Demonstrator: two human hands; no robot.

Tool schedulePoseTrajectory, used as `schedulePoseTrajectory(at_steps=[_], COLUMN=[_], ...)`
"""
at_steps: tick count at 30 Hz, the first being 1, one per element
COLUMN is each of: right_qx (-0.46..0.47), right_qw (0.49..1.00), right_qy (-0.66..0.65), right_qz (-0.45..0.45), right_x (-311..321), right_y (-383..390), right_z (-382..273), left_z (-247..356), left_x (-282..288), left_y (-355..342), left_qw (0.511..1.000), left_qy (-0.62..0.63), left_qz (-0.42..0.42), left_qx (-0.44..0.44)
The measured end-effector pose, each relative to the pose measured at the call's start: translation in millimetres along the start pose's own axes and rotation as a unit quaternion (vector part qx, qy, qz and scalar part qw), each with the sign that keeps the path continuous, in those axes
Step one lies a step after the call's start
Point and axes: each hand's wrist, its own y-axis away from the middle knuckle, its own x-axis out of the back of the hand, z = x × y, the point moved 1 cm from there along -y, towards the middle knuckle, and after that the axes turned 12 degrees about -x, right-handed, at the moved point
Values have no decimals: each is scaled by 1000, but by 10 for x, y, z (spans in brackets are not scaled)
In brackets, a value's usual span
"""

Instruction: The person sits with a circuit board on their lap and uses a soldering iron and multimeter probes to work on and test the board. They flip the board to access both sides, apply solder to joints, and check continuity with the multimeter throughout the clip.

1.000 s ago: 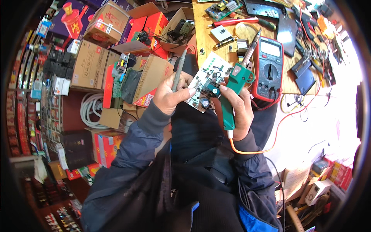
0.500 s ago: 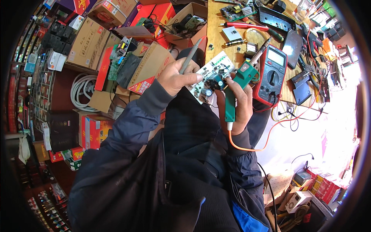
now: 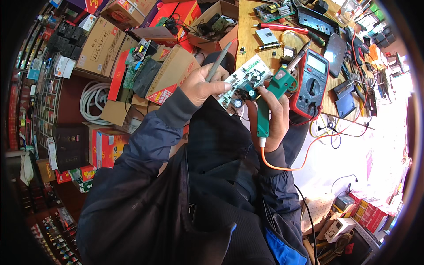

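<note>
The white circuit board (image 3: 240, 75) is held in the air between the two hands, above the dark-clad lap and just off the wooden bench (image 3: 246, 28). The left hand (image 3: 204, 85) pinches its left edge with the thumb while also clasping a grey test probe (image 3: 217, 62). The right hand (image 3: 273, 115) is wrapped round a green-handled soldering iron (image 3: 263, 120), its fingertips at the board's right side (whether they touch it, I cannot tell).

Compared with a second ago, the whole view has shifted: the bench's left edge lies farther right, and more of the white vented unit (image 3: 339, 229) shows at lower right. Both grips look the same as then.

The probe's lower end is hidden by the left hand, and the right fingers cover some board parts. The iron's tip lies beside the red multimeter (image 3: 312, 85), whose screen is too small to read. Glare washes out the right side, and the upper open carton (image 3: 212, 45) has dim, tangled contents.
</note>
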Motion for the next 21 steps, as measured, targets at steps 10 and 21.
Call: schedulePoseTrajectory(at_steps=[10, 21], right_qx=[-7, -23], right_qw=[1000, 999], right_qy=[2, 35], right_qz=[-2, -20], right_x=[-32, -49], right_y=[29, 78], right_z=[29, 118], left_z=[-85, -145], left_x=[31, -13], left_y=[-4, 86], left_qw=[999, 999], left_qy=[32, -2], left_qz=[8, 13], left_qx=[5, 35])
